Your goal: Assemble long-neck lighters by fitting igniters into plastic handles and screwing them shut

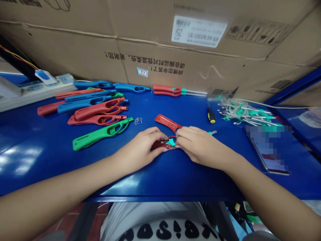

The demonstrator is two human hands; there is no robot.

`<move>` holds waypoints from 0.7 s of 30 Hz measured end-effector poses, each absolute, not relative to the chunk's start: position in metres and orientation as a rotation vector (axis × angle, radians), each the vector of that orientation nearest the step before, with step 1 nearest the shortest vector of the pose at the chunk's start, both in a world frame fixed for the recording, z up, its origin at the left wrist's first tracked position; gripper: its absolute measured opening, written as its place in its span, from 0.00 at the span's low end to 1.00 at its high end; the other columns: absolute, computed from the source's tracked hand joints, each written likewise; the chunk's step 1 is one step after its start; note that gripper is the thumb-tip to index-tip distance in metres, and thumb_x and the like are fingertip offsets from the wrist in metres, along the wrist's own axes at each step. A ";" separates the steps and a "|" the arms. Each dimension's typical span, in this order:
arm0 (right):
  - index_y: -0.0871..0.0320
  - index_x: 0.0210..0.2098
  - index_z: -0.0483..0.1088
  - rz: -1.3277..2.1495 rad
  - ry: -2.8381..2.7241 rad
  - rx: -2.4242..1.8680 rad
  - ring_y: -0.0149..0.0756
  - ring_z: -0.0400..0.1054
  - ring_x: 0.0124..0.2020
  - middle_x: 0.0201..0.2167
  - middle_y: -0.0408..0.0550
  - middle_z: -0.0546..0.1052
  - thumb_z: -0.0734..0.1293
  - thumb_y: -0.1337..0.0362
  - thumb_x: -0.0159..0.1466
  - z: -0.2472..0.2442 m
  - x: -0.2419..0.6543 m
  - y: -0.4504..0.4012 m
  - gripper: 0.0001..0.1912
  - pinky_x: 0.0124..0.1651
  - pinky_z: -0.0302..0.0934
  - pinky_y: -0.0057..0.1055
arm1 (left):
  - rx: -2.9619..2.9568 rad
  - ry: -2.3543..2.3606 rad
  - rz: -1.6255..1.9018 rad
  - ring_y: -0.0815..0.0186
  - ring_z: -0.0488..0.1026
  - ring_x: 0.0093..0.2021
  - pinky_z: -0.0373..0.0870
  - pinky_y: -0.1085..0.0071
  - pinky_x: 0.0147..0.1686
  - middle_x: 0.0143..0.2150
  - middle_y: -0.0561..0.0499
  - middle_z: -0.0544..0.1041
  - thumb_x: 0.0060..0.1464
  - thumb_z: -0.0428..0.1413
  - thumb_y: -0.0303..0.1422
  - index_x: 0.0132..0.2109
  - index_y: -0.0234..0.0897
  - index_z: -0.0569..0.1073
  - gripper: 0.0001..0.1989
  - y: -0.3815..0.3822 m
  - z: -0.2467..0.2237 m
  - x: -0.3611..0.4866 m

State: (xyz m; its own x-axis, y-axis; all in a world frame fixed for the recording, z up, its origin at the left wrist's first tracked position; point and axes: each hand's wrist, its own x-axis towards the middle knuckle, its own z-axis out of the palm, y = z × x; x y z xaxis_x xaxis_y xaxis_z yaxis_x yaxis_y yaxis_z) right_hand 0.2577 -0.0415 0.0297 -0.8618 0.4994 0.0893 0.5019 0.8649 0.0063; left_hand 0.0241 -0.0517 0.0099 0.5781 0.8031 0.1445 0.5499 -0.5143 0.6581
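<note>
Low over the blue tabletop, my left hand (140,147) is closed on a red lighter shell half (157,144), its thumb and fingers at the handle end. Inside that shell sits a teal igniter piece (171,143) with some thin wire. My right hand (200,144) grips the same lighter from the other side, fingertips pressed together near the teal piece. Past its knuckles a metal tip (213,132) with a bit of teal sticks out. Just behind the hands lies another red shell half (165,121), inner side up, its right end partly covered by my right fingers.
Red, blue and green lighter casings (100,110) lie at left, with small screws (137,121) beside them. A red lighter with metal rod (173,90) lies before the cardboard box (150,43). At right are a screwdriver (211,115), igniter rods with wires (248,112) and a phone (268,152).
</note>
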 end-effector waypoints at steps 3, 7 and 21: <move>0.64 0.37 0.72 -0.027 -2.943 -0.792 0.40 0.62 0.37 0.37 0.53 0.72 0.60 0.74 0.69 0.030 0.258 -0.041 0.09 0.41 0.55 0.34 | 2.348 1.055 0.591 0.59 0.74 0.48 0.72 0.62 0.51 0.47 0.46 0.77 0.61 0.60 0.28 0.50 0.33 0.75 0.10 -0.054 0.011 0.024; 0.64 0.38 0.73 -0.041 -2.962 -0.813 0.41 0.63 0.39 0.38 0.54 0.73 0.60 0.76 0.67 0.031 0.257 -0.042 0.10 0.41 0.56 0.35 | 2.467 1.030 0.583 0.58 0.74 0.49 0.72 0.61 0.52 0.46 0.45 0.77 0.64 0.57 0.30 0.53 0.33 0.74 0.12 -0.057 0.011 0.024; 0.55 0.48 0.74 0.604 -2.721 -1.188 0.39 0.71 0.40 0.44 0.50 0.77 0.67 0.66 0.65 0.058 0.307 -0.025 0.12 0.42 0.63 0.35 | 2.814 1.112 0.421 0.53 0.75 0.46 0.78 0.55 0.44 0.48 0.40 0.78 0.68 0.51 0.33 0.56 0.28 0.74 0.16 -0.072 0.017 0.025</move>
State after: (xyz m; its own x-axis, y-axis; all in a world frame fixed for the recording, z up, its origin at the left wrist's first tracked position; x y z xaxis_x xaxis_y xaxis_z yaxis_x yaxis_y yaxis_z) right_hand 0.3074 -0.0255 0.0579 -0.6873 0.7242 -0.0558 0.6797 0.6142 -0.4009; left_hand 0.0251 -0.0715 0.0169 0.6975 0.6814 0.2218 0.6576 -0.7316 0.1795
